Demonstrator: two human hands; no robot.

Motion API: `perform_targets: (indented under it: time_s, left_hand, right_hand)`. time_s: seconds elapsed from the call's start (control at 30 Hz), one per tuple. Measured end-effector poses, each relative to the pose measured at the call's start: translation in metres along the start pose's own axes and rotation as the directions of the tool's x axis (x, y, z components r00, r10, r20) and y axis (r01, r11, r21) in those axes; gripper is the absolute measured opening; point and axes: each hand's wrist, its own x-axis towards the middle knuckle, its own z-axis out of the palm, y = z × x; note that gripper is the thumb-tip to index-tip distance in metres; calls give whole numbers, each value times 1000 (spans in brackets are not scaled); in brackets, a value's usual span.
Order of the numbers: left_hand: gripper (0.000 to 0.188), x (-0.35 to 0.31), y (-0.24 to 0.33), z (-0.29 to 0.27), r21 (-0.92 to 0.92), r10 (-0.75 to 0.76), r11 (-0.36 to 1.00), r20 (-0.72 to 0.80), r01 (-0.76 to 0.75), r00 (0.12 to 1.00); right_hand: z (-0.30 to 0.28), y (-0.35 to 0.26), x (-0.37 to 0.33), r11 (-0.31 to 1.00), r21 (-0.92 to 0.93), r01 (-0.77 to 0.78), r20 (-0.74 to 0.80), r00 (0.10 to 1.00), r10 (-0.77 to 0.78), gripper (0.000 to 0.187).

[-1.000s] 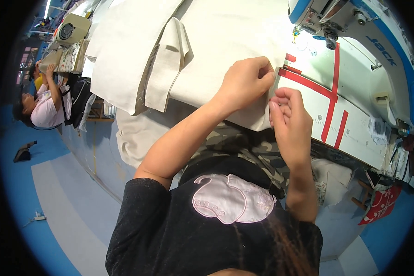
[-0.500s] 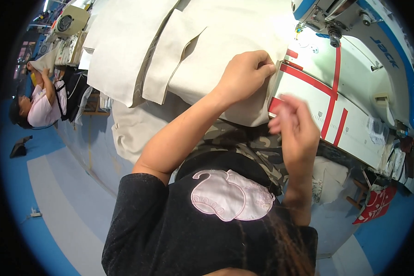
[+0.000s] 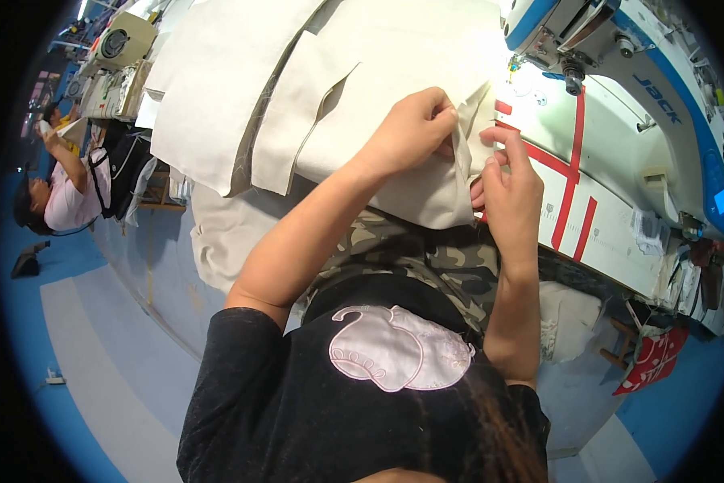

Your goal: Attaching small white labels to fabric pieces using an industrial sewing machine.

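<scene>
A large cream fabric piece point(image 3: 410, 48) covers the table in front of me, its right part folded up into a standing edge. My left hand point(image 3: 422, 129) pinches this edge, thumb against the curled fingers. Just to the right, my right hand point(image 3: 511, 177) meets the same edge: the index finger is raised and bent, while the thumb and lower fingers close on the cloth. Part of those fingertips is hidden behind the fabric. The lower end of the cloth hangs over my lap.
A white and blue sewing machine point(image 3: 660, 88) stands at the right, its white bed point(image 3: 611, 241) marked with red tape. More cream cloth layers point(image 3: 225, 80) lie to the left. Another person point(image 3: 76, 189) sits at the far left, handling cloth. A red patterned bag point(image 3: 651, 362) is at lower right.
My right hand has moved up and left to the fabric edge. That edge has been lifted and turned into a fold between both hands. The view has shifted slightly.
</scene>
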Motion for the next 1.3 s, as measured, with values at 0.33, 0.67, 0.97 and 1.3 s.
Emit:
perform_targets:
  time_s: [0.33,0.67,0.97,1.3]
  left_hand:
    - [11,-8,-5,-127,-471,-118,881,-307,-43,944]
    - [37,-39,42,-106,637,348,756,-195,-151,917]
    - [39,-3,7,-83,751,320,567,178,-338,931]
    - [5,-10,5,-124,86,238,958,292,-274,926]
  right_hand:
    - [-8,9,4,955,-277,108,-21,993,-118,23]
    - [-12,0,4,977,-213,-18,36,999,27,22]
    - [-2,-18,25,973,-119,199,59,979,-193,34]
    - [-21,-2,42,996,-10,85,378,923,-75,51]
